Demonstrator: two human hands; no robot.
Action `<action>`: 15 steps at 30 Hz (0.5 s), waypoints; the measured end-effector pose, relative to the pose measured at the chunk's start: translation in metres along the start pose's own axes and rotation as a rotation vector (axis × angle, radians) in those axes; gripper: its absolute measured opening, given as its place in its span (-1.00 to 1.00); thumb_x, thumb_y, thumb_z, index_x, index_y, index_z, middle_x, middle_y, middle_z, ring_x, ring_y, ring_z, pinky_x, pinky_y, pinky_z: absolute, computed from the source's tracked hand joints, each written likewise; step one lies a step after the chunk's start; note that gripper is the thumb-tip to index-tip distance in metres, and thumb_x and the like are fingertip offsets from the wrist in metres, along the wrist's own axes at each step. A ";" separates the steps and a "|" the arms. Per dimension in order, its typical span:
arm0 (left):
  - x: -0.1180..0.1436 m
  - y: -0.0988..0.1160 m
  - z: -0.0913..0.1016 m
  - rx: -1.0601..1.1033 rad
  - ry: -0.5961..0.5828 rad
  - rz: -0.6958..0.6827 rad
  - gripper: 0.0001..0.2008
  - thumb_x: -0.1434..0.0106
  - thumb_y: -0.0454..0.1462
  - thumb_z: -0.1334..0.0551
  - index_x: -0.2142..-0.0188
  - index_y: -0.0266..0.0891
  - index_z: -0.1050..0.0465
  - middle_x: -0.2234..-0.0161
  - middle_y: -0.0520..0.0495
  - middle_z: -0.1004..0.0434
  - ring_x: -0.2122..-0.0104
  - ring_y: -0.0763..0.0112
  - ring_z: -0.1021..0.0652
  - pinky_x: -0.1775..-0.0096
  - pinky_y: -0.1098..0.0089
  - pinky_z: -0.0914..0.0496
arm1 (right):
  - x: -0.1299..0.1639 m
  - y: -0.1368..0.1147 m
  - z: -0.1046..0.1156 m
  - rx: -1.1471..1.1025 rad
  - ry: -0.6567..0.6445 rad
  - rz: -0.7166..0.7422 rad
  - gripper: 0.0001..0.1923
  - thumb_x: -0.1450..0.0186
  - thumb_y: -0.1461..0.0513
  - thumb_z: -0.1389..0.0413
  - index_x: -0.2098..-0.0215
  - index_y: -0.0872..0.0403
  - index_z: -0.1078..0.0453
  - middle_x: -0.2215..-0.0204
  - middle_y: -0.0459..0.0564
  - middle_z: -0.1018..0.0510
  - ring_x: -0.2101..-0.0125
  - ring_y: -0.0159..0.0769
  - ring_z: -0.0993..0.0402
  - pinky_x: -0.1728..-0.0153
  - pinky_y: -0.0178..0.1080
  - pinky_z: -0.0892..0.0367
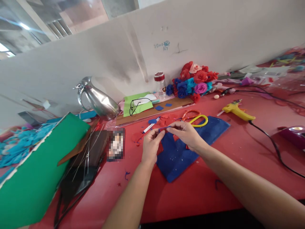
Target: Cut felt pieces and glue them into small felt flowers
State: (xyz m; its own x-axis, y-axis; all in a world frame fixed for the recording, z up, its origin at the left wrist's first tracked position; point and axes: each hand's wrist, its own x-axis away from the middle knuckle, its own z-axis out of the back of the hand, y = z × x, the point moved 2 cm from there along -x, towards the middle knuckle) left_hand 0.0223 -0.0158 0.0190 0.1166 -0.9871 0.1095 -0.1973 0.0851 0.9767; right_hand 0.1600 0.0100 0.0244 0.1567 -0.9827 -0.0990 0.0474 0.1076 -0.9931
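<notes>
Both hands pinch a blue strip.

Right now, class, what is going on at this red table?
A person's left hand and right hand pinch a thin blue strip between their fingers, above a blue felt sheet on the red table. Yellow-handled scissors and a yellow glue gun lie behind. Paper flowers sit by the wall.
</notes>
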 end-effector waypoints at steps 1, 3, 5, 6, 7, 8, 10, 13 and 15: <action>0.000 -0.001 0.000 0.011 -0.007 0.011 -0.81 0.07 -0.20 -0.38 0.47 -0.25 -0.51 0.52 0.07 -0.48 0.50 0.52 -0.42 0.36 0.48 -0.29 | 0.000 0.000 -0.001 -0.012 0.001 -0.001 -0.79 -0.09 0.09 -0.16 0.51 0.08 -0.44 0.58 -0.14 -0.43 0.51 -0.40 -0.29 0.46 -0.32 -0.19; 0.000 -0.001 0.000 0.032 -0.003 0.034 -0.81 0.07 -0.21 -0.39 0.47 -0.25 -0.51 0.52 0.07 -0.49 0.50 0.52 -0.43 0.37 0.48 -0.29 | 0.001 -0.001 -0.002 -0.020 -0.001 -0.004 -0.79 -0.08 0.09 -0.16 0.52 0.08 -0.44 0.58 -0.14 -0.44 0.51 -0.40 -0.30 0.45 -0.32 -0.21; 0.000 -0.001 0.001 0.044 0.007 0.049 -0.82 0.08 -0.21 -0.39 0.48 -0.26 -0.51 0.52 0.06 -0.49 0.51 0.52 -0.43 0.38 0.48 -0.29 | 0.001 -0.002 -0.003 -0.014 -0.010 -0.009 -0.79 -0.07 0.10 -0.16 0.54 0.09 -0.43 0.60 -0.14 -0.43 0.52 -0.41 -0.30 0.46 -0.32 -0.22; 0.000 -0.001 0.001 0.049 0.010 0.054 -0.82 0.09 -0.22 -0.39 0.48 -0.26 -0.51 0.52 0.06 -0.49 0.52 0.52 -0.43 0.39 0.48 -0.29 | 0.001 -0.003 -0.004 -0.013 -0.018 -0.014 -0.80 -0.07 0.10 -0.16 0.54 0.09 -0.43 0.60 -0.14 -0.43 0.53 -0.41 -0.30 0.47 -0.32 -0.22; 0.000 -0.001 0.001 0.054 0.011 0.059 -0.82 0.09 -0.22 -0.39 0.48 -0.26 -0.51 0.53 0.06 -0.50 0.52 0.52 -0.43 0.40 0.48 -0.28 | 0.001 -0.003 -0.004 -0.018 -0.027 -0.022 -0.80 -0.06 0.11 -0.15 0.54 0.09 -0.42 0.61 -0.15 -0.42 0.53 -0.41 -0.30 0.47 -0.32 -0.23; 0.000 -0.001 0.001 0.058 0.011 0.064 -0.82 0.09 -0.22 -0.39 0.47 -0.26 -0.51 0.53 0.06 -0.50 0.53 0.51 -0.43 0.41 0.48 -0.28 | 0.001 -0.003 -0.004 -0.027 -0.034 -0.032 -0.81 -0.06 0.12 -0.15 0.54 0.09 -0.42 0.61 -0.15 -0.42 0.54 -0.42 -0.30 0.48 -0.32 -0.23; 0.000 0.000 0.001 0.064 0.008 0.070 -0.81 0.09 -0.22 -0.39 0.47 -0.26 -0.51 0.53 0.06 -0.50 0.53 0.52 -0.43 0.43 0.48 -0.28 | 0.001 -0.003 -0.004 -0.042 -0.046 -0.046 -0.83 -0.05 0.13 -0.14 0.54 0.09 -0.41 0.61 -0.16 -0.42 0.54 -0.42 -0.30 0.50 -0.33 -0.23; 0.000 0.001 0.000 0.063 -0.002 0.054 -0.80 0.10 -0.22 -0.40 0.45 -0.27 -0.53 0.52 0.06 -0.51 0.52 0.52 -0.44 0.41 0.49 -0.28 | 0.002 -0.004 -0.004 -0.031 -0.049 -0.037 -0.84 -0.06 0.14 -0.14 0.54 0.08 -0.41 0.61 -0.16 -0.42 0.54 -0.42 -0.31 0.50 -0.33 -0.23; 0.000 0.002 0.000 0.069 -0.003 0.052 -0.79 0.11 -0.23 -0.41 0.44 -0.27 -0.54 0.50 0.05 -0.52 0.50 0.52 -0.45 0.40 0.49 -0.29 | 0.002 -0.004 -0.004 -0.023 -0.048 -0.022 -0.84 -0.06 0.14 -0.13 0.54 0.08 -0.41 0.60 -0.15 -0.43 0.53 -0.42 -0.32 0.48 -0.33 -0.24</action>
State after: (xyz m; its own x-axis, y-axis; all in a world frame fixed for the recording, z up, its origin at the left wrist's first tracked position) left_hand 0.0221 -0.0160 0.0207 0.1017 -0.9821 0.1588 -0.2700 0.1264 0.9545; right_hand 0.1562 0.0072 0.0283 0.2033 -0.9763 -0.0746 0.0283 0.0820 -0.9962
